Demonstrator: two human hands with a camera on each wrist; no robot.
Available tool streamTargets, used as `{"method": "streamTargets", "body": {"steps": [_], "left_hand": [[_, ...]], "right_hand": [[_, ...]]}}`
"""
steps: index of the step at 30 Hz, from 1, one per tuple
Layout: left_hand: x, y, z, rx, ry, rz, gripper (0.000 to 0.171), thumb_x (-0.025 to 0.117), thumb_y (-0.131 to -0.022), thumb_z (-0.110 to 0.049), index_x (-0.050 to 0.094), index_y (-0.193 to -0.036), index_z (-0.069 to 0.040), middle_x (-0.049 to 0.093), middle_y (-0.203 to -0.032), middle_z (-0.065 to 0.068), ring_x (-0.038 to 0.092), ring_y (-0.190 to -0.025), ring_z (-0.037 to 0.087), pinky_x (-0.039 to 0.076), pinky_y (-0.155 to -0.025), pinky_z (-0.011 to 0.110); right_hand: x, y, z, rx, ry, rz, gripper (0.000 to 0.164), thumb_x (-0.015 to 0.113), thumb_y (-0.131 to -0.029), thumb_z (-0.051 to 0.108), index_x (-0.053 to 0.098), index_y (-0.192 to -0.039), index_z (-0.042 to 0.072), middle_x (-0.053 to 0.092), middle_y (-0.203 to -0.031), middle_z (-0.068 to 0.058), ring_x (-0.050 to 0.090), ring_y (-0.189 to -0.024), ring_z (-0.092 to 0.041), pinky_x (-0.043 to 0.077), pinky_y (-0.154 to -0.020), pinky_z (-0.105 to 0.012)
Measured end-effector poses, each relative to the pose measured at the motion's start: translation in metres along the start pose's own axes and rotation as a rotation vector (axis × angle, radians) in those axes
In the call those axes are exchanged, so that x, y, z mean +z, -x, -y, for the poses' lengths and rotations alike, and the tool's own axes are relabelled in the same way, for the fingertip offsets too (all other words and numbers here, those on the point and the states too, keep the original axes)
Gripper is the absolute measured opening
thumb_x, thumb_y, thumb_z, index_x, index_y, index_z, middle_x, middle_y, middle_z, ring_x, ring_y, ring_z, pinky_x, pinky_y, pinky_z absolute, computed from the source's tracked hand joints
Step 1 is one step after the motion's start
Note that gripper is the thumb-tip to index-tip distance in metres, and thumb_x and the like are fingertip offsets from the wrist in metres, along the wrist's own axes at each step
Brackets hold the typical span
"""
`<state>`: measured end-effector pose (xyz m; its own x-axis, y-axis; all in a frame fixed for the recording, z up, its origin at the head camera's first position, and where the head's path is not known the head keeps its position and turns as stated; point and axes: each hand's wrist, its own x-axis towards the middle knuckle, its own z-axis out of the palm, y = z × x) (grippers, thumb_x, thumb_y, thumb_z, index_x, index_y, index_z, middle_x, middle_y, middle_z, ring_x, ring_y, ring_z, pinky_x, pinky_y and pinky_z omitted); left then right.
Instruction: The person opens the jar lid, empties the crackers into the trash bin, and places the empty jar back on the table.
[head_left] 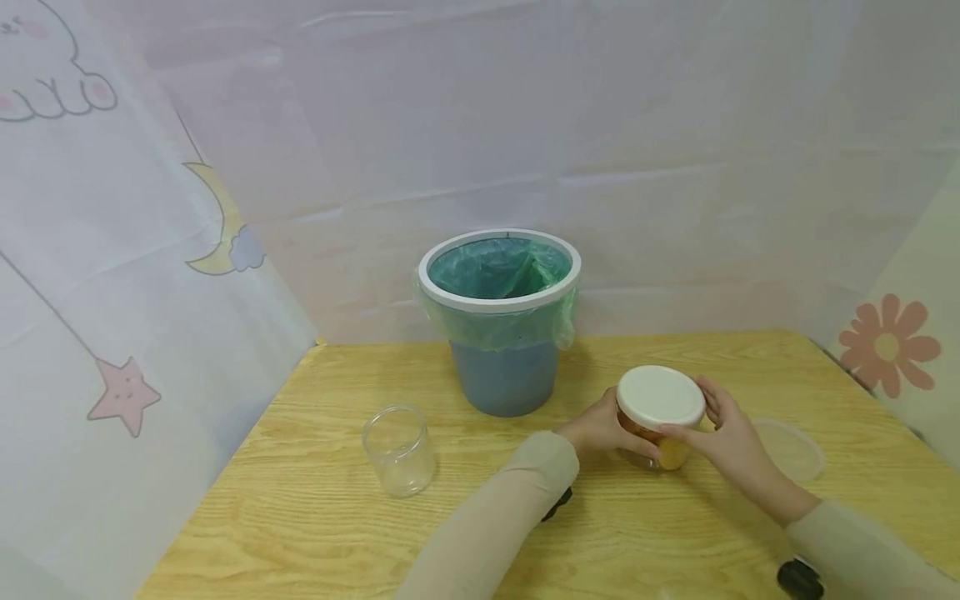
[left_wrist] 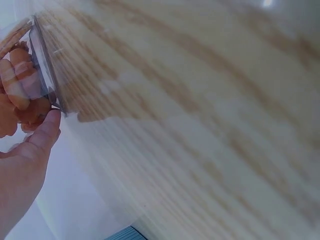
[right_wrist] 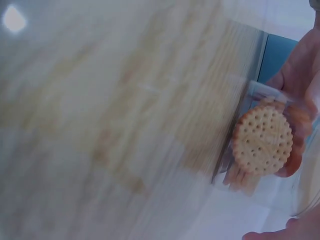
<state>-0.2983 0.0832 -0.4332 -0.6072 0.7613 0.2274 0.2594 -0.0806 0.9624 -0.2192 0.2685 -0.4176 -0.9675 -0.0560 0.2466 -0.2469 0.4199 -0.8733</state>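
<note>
A clear jar (head_left: pixel 647 457) with a white lid (head_left: pixel 660 395) on top stands on the right half of the table. Through its wall I see several biscuits, among them a round one with holes (right_wrist: pixel 263 140) and reddish-brown pieces (left_wrist: pixel 22 82). My left hand (head_left: pixel 602 429) grips the jar's left side, thumb across the front near the base. My right hand (head_left: pixel 733 443) holds the lid by its right edge, thumb at the front and fingers behind. Only part of each hand shows in the wrist views.
An uncovered clear glass jar (head_left: pixel 401 457) stands at left on the wooden table (head_left: pixel 315 500). Behind, near the cloth backdrop, is a blue bin (head_left: pixel 506 375) with a white rim and green liner. A translucent round disc (head_left: pixel 797 452) lies right of my right hand.
</note>
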Motion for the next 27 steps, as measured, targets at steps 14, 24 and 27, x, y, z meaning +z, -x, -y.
{"method": "streamTargets", "body": {"steps": [14, 24, 27], "left_hand": [[-0.003, 0.001, -0.003, -0.042, -0.08, -0.001, 0.078, 0.074, -0.079, 0.011, 0.038, -0.144, -0.01, 0.05, -0.129, -0.013, 0.048, -0.117, -0.001, 0.038, -0.1, 0.02], [-0.002, 0.004, -0.014, -0.242, -0.152, -0.138, 0.087, 0.079, -0.081, -0.008, 0.027, -0.15, -0.015, 0.043, -0.137, -0.009, 0.044, -0.123, 0.005, 0.035, -0.104, 0.027], [0.001, 0.005, -0.018, -0.32, -0.185, -0.193, 0.099, 0.083, -0.079, -0.017, 0.017, -0.154, -0.017, 0.033, -0.146, -0.007, 0.037, -0.133, 0.014, 0.033, -0.107, 0.034]], "right_hand": [[-0.009, -0.007, 0.007, 0.011, -0.04, 0.032, 0.094, 0.069, -0.092, 0.014, 0.0, -0.151, -0.01, 0.007, -0.154, -0.035, 0.007, -0.139, -0.052, 0.014, -0.105, -0.069], [-0.019, -0.008, 0.013, -0.004, -0.036, -0.003, 0.088, 0.065, -0.095, 0.015, 0.002, -0.152, -0.007, 0.01, -0.154, -0.033, 0.01, -0.139, -0.05, 0.012, -0.106, -0.067], [-0.023, -0.007, 0.014, 0.01, -0.014, -0.021, 0.087, 0.064, -0.096, 0.017, 0.001, -0.153, -0.004, 0.01, -0.155, -0.031, 0.01, -0.141, -0.046, 0.016, -0.113, -0.055]]}}
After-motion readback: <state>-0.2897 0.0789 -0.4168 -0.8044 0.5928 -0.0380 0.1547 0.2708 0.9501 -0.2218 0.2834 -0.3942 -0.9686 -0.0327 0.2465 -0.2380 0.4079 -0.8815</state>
